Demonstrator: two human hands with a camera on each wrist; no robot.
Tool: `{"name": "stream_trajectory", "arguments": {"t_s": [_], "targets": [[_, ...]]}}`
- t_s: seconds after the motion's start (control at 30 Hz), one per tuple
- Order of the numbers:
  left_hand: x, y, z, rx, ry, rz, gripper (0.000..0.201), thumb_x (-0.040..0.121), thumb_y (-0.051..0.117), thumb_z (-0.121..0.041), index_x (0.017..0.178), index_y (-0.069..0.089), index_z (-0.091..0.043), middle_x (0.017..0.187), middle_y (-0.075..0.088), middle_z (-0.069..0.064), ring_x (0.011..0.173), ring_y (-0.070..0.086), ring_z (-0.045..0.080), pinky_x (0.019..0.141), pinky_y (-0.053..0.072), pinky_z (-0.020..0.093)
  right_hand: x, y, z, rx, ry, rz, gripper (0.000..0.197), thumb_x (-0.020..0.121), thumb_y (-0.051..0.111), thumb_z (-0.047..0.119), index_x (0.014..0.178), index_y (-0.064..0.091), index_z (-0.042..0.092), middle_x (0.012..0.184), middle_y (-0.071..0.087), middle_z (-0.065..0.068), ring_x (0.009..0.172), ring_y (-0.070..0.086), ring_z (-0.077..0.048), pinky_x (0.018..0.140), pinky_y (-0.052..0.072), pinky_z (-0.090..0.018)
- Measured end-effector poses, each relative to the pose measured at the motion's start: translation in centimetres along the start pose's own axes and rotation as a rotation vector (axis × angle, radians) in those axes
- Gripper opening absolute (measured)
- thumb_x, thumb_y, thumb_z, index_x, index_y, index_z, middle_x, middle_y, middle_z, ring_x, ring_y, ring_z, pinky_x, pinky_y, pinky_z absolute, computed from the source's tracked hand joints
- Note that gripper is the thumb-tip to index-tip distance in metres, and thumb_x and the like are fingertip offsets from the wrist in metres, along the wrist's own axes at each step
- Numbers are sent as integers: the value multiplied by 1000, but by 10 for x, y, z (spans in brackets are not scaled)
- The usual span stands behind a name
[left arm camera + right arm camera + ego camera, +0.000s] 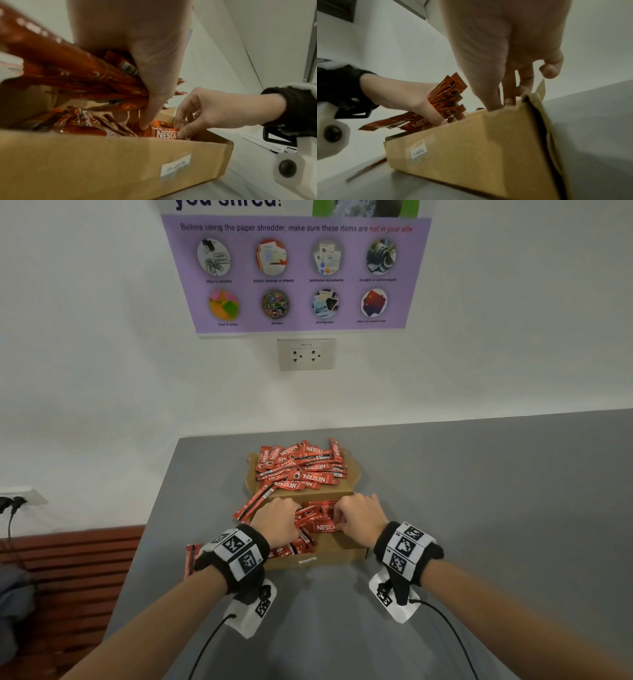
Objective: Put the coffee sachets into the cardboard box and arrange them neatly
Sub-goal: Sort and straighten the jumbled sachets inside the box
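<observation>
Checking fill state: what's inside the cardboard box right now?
Inside the cardboard box: red coffee sachets, jumbled, with both hands in among them, the left hand gripping a bundle, the right hand pinching one sachet. The box floor is covered.

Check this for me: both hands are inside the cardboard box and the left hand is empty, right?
Not quite. The left hand is not empty: it grips a bundle of coffee sachets, as the left wrist view shows. Both hands are in the cardboard box.

Right hand (505, 54) reaching from top of frame into cardboard box (479, 148) at centre; left hand (406, 97) at left gripping red sachets (448, 94).
</observation>
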State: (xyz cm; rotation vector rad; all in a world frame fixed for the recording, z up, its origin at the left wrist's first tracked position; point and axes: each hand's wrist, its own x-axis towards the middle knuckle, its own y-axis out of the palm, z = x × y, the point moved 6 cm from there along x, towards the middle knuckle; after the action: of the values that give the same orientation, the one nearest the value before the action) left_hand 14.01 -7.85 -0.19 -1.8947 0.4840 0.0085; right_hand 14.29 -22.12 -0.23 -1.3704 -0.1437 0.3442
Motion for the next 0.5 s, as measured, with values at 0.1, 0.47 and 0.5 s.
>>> {"name": "stream_trajectory", "arguments": {"t_s": [0.1,0.47,0.5], "targets": [[0,5,-1,28,7,57,17,82,58,-12,67,54,-18,74,61,1,73,62,23,59,43,24,1,4,3,-49,-13,3,8,85,58,15,89,65,17,96,67,0,98,57,-23,86,34,-36],[1,0,0,-6,33,47,10,83,60,-16,73,60,-14,79,66,2,70,63,20,64,51,28,-2,3,3,-44,-26,3,4,82,59,12,82,60,15,95,65,0,94,56,-23,84,36,-38],[1,0,1,-13,33,43,10,82,60,-16,72,60,-16,80,66,2,70,63,20,64,51,29,-2,3,3,-41,-25,1,5,81,59,11,82,59,16,95,65,0,94,55,-22,83,36,-37]]}}
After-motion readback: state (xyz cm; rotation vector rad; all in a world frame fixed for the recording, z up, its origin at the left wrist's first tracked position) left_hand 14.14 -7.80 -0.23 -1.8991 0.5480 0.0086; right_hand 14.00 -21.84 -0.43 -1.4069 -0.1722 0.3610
